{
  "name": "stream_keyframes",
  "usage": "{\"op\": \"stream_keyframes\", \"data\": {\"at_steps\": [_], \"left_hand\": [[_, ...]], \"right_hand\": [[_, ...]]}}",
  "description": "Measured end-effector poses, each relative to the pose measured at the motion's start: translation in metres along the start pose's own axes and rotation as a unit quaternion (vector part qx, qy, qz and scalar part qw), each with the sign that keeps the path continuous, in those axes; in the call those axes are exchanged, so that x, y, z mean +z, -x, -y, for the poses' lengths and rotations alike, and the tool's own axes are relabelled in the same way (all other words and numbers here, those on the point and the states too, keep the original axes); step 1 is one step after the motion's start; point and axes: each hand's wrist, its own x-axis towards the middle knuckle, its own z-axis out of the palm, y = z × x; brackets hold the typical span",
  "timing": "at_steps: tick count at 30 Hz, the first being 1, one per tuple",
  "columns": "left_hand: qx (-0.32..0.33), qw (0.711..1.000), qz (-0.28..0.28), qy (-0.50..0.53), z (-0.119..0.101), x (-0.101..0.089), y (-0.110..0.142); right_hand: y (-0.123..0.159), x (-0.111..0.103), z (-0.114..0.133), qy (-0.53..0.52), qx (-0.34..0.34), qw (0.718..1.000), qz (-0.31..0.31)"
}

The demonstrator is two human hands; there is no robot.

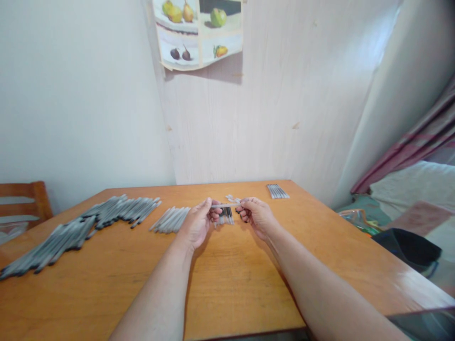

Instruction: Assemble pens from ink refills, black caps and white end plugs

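fingers of the left hand (199,221) and right hand (259,217) pinch the ends of a slim grey plastic pen (223,206), level over the far part of an orange-brown wooden table (238,284); the step appears to be joining or parting, the next move calling for straight alignment.

Both hands (197,223) hold a pen (224,205) above the table (241,289).

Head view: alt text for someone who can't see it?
A person's left hand and right hand hold a slim pen-like stick sideways over a wooden table. Dark-ended sticks lie heaped at left, a paler bunch nearer the left hand, a neat row far right; a fruit picture hangs behind.
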Motion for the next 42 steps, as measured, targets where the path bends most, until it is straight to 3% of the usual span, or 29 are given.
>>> {"op": "stream_keyframes", "data": {"at_steps": [4,10,13,16,18,20,23,28,37,42], "left_hand": [[0.007,0.998,-0.002,0.062,-0.002,0.000,-0.001],[0.008,0.999,-0.002,0.035,0.005,-0.001,-0.004],[0.022,0.998,-0.034,0.039,0.005,-0.004,-0.006],[0.038,0.995,-0.079,0.045,0.003,-0.009,-0.009],[0.039,0.992,-0.108,0.048,0.003,-0.011,-0.010],[0.034,0.989,-0.138,0.048,0.003,-0.013,-0.012],[0.025,0.982,-0.185,0.039,0.005,-0.015,-0.014],[0.010,0.971,-0.240,0.003,0.010,-0.018,-0.019],[-0.030,0.968,-0.245,-0.037,0.018,-0.017,-0.022],[-0.031,0.969,-0.241,-0.045,0.019,-0.015,-0.021]], "right_hand": [[0.000,0.002,-0.005,-0.004,0.013,1.000,0.024],[0.004,0.006,-0.008,0.018,0.027,0.997,0.067],[0.003,0.005,-0.013,0.080,0.019,0.994,0.071],[-0.005,-0.001,-0.021,0.199,-0.025,0.979,0.028],[-0.010,-0.006,-0.027,0.313,-0.077,0.947,-0.015],[-0.013,-0.011,-0.030,0.432,-0.108,0.895,-0.041],[-0.009,-0.011,-0.030,0.562,-0.089,0.821,-0.043],[0.002,0.003,-0.028,0.674,-0.054,0.736,-0.026],[0.004,0.025,-0.037,0.751,-0.100,0.653,0.008],[0.003,0.026,-0.039,0.767,-0.109,0.632,0.014]]}}
